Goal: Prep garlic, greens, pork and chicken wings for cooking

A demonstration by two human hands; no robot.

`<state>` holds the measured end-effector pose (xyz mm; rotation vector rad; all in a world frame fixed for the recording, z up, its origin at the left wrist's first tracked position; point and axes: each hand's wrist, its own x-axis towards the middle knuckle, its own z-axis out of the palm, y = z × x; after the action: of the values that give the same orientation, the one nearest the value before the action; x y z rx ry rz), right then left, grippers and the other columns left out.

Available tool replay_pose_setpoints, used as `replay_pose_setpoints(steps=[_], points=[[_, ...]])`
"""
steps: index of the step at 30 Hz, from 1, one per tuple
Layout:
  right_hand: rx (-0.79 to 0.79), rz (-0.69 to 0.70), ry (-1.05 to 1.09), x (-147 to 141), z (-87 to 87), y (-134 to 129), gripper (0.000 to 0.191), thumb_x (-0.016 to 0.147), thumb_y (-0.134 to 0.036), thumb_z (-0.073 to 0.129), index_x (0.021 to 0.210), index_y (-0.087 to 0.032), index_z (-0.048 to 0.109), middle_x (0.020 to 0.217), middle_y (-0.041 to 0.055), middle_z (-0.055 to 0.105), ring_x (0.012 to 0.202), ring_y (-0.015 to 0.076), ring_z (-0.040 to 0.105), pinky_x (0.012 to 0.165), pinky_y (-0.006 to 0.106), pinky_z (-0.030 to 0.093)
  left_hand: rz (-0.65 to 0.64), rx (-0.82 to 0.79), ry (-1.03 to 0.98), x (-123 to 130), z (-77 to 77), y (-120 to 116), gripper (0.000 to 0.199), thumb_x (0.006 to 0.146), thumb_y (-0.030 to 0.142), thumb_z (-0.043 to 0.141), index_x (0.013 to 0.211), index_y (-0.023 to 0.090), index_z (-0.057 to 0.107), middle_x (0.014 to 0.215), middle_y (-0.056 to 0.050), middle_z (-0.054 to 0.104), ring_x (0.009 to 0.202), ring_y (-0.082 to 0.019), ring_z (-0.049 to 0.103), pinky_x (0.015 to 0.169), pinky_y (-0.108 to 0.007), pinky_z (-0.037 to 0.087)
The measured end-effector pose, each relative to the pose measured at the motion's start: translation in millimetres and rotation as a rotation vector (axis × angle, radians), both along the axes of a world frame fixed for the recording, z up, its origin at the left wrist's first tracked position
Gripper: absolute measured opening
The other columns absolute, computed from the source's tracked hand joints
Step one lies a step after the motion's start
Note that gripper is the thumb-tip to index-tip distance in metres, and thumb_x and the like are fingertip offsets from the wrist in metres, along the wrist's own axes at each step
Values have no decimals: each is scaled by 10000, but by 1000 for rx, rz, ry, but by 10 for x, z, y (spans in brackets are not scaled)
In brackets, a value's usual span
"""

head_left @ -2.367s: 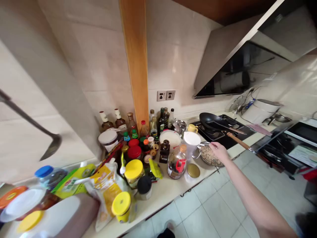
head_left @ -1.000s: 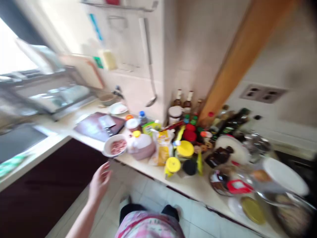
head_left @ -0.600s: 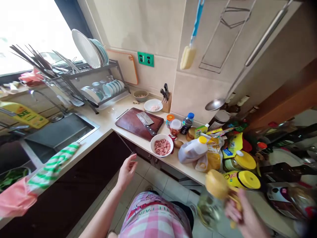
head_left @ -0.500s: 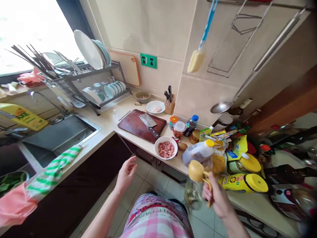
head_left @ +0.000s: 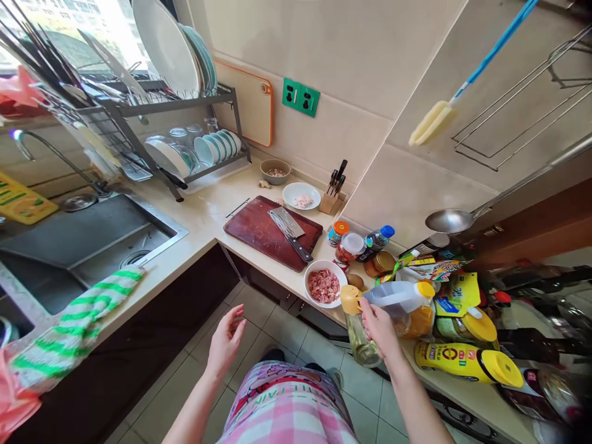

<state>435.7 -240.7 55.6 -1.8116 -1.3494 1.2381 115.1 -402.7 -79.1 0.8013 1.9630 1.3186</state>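
Observation:
In my right hand (head_left: 380, 327) is a clear oil jug (head_left: 363, 345) with a yellow lid and handle; the fingers wrap round the handle. The jug hangs in front of the counter edge, its lid close to the white bowl (head_left: 309, 290) of chopped raw meat (head_left: 324, 286). My left hand (head_left: 226, 339) hovers over the floor in front of the cabinets, fingers loosely curled and apart, with nothing in it. Behind the bowl, a cleaver (head_left: 290, 233) lies on a dark red chopping board (head_left: 250, 229).
Bottles and jars crowd the right counter, among them a big plastic jug (head_left: 393, 299) and a yellow bottle (head_left: 462, 361). A white plate (head_left: 289, 196) and a knife block (head_left: 329, 202) stand behind the board. The sink (head_left: 92, 240), dish rack (head_left: 185, 102) and striped cloth (head_left: 87, 314) are left.
My right hand has brought the oil jug up and closer to the meat bowl. My left hand stays in nearly the same place, still empty. The view has shifted slightly.

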Motion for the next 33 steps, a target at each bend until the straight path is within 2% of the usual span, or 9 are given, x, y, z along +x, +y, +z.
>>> replay_pose_setpoints(steps=[6, 11, 15, 17, 20, 23, 27, 30, 33], points=[[91, 80, -312, -75, -12, 157, 461, 834, -598, 390, 570, -225, 451, 479, -18, 469, 450, 122, 394, 444, 249, 289, -151, 63, 7, 100, 173, 422, 439, 820, 452, 548, 1189, 215, 568, 1035, -86, 659, 938, -211, 654, 885, -393, 523], [86, 202, -541, -65, 60, 121, 477, 848, -575, 353, 540, -221, 439, 512, -7, 482, 524, 141, 406, 515, 263, 278, -318, 176, 143, 186, 524, 968, 364, 847, 341, 531, 1187, 216, 568, 1087, -86, 656, 1011, -209, 642, 909, -382, 517], [68, 197, -637, -101, 133, 100, 419, 853, -513, 351, 555, -224, 411, 539, -6, 478, 536, 142, 347, 522, 270, 246, -510, 230, 318, 281, 819, 1420, 344, 850, 250, 523, 1190, 218, 569, 1119, -84, 641, 1023, -203, 617, 905, -377, 508], [55, 173, -645, -114, 148, 99, 369, 849, -460, 352, 567, -226, 399, 547, -8, 478, 536, 143, 329, 524, 271, 242, -609, 210, 401, 377, 949, 1605, 368, 845, 221, 531, 1212, 204, 555, 1155, -97, 624, 1056, -211, 599, 930, -378, 492], [102, 120, -553, -91, 136, 66, 407, 859, -513, 335, 579, -227, 411, 561, 2, 502, 562, 153, 378, 543, 268, 279, -857, 26, 620, 626, 1075, 1827, 365, 846, 196, 531, 1210, 185, 561, 1147, -112, 608, 1079, -221, 580, 957, -361, 467], [141, 45, -355, -17, 94, -27, 493, 852, -627, 337, 580, -227, 435, 561, 10, 524, 582, 163, 447, 550, 262, 328, -1077, -169, 788, 979, 1061, 1999, 461, 768, 225, 654, 1223, 215, 577, 1150, -120, 593, 1076, -274, 566, 925, -392, 471], [131, -62, -151, 95, 34, -199, 537, 795, -705, 425, 576, -219, 485, 534, 6, 520, 540, 154, 462, 496, 252, 341, -1168, -287, 861, 1390, 891, 2194, 764, 621, 274, 796, 1322, 341, 499, 1374, -141, 444, 1173, -403, 469, 843, -501, 482], [122, -116, -59, 156, 7, -307, 545, 757, -727, 471, 589, -211, 526, 510, -7, 498, 505, 142, 446, 461, 246, 334, -1198, -357, 911, 1542, 786, 2337, 668, 652, 266, 765, 1280, 309, 544, 1339, -157, 465, 1161, -417, 465, 802, -495, 488], [111, -143, -7, 208, -8, -368, 547, 741, -732, 488, 601, -206, 546, 492, -19, 479, 479, 129, 430, 439, 239, 327, -1225, -403, 949, 1592, 776, 2459, 522, 677, 238, 745, 1182, 198, 624, 1190, -170, 552, 1044, -355, 558, 785, -414, 494]])
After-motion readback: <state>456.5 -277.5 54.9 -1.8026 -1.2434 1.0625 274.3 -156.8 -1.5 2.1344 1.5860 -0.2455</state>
